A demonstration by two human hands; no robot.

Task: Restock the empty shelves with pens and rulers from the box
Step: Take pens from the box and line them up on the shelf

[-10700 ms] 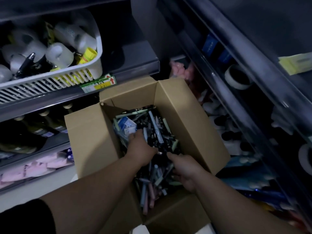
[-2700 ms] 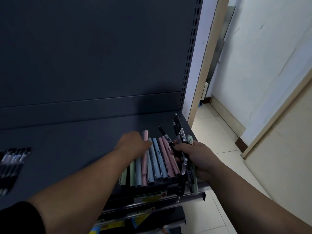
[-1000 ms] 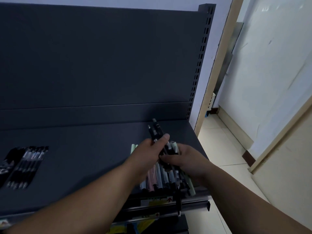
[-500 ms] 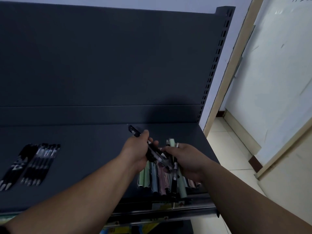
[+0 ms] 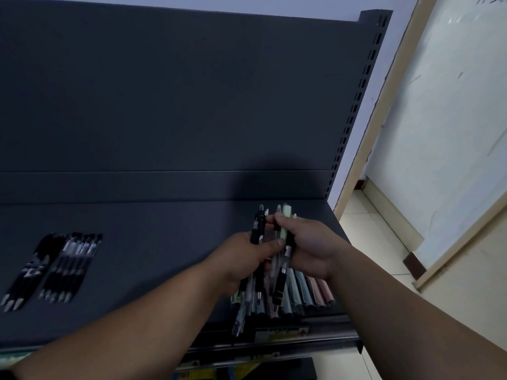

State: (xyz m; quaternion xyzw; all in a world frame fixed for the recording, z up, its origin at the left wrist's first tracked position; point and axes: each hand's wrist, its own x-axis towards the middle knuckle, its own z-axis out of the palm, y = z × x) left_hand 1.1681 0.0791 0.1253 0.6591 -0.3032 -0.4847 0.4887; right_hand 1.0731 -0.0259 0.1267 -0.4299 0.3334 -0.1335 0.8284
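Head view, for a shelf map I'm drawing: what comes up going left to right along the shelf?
First the row of black pens → left hand → right hand, both gripping the pen bundle → tiled floor.

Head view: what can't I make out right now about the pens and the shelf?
- Pen bundle: count hidden by the left hand and right hand holding it.
- Pastel pens on the shelf: far ends covered by both hands.
- Black pens: blurred, print unreadable.
- Shelf label: too small to read.
- Box, rulers: outside the frame.
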